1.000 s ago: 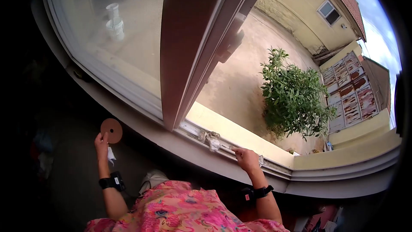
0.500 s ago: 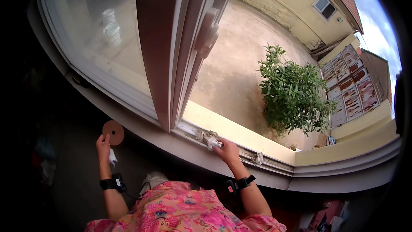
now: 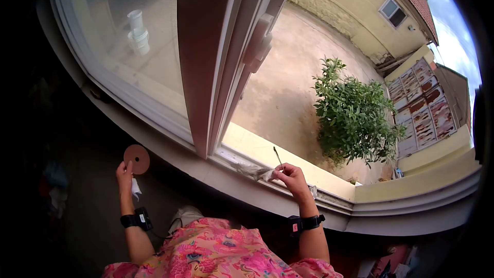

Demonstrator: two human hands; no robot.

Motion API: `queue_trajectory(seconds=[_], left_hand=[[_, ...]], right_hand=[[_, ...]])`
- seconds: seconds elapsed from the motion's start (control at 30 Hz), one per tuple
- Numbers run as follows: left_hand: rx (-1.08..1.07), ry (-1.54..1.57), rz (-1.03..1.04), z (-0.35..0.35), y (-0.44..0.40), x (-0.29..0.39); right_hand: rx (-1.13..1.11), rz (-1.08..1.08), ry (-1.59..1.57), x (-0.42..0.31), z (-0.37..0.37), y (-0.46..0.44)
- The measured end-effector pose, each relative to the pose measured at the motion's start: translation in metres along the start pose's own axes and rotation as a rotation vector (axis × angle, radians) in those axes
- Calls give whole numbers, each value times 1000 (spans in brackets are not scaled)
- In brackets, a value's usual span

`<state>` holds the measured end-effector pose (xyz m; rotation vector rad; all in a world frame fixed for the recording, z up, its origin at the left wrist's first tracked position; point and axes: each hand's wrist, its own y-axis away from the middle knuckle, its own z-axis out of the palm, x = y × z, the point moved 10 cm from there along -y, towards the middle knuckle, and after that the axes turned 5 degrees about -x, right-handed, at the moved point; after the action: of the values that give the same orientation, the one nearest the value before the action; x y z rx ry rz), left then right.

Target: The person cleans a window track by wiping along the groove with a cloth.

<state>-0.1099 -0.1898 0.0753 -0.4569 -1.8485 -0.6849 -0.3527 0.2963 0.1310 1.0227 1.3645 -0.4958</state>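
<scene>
My left hand (image 3: pixel 124 176) is closed on a flat brown disc (image 3: pixel 138 154) with a small hole in its middle, held below the windowsill. A white piece of tissue or cloth (image 3: pixel 136 188) hangs beside that hand. Over the window track (image 3: pixel 334 201), my right hand (image 3: pixel 295 181) pinches one end of a dirty whitish wipe (image 3: pixel 252 170), stretched along the track. A thin dark stick (image 3: pixel 278 157) sticks up from the right hand's fingers; its lower end is hidden. Another crumpled whitish wad (image 3: pixel 313 191) lies in the track, partly behind the right wrist.
The sliding window sash (image 3: pixel 203 72) with its white handle (image 3: pixel 259 44) stands left of the opening. A pale sill (image 3: pixel 226 177) runs along the front. Outside are a leafy bush (image 3: pixel 355 110), a rusty gate (image 3: pixel 422 98) and white buckets (image 3: pixel 138 40) behind the glass.
My right hand has moved right along the track, drawing the bunched wipe out longer. The thin dark stick now shows above its fingers. My left hand has barely moved.
</scene>
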Motion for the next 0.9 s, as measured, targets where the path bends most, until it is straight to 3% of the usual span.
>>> queue_trajectory(seconds=[0.27, 0.37, 0.53, 0.7, 0.83, 0.9], left_hand=[[-8, 6, 25, 3, -1, 5], [-16, 3, 7, 1, -1, 1], [-8, -20, 12, -2, -1, -3], [13, -8, 31, -7, 5, 3], [12, -17, -10, -16, 5, -12], [23, 11, 4, -19, 8, -15]], right_hand=[[59, -2, -240, -37, -45, 41], [52, 43, -175, -40, -33, 34], [-20, 73, 116, 15, 32, -28], [-140, -157, 633, 4, 100, -65], [-19, -240, 795, -20, 79, -52], [-6, -158, 969, -25, 63, -38]])
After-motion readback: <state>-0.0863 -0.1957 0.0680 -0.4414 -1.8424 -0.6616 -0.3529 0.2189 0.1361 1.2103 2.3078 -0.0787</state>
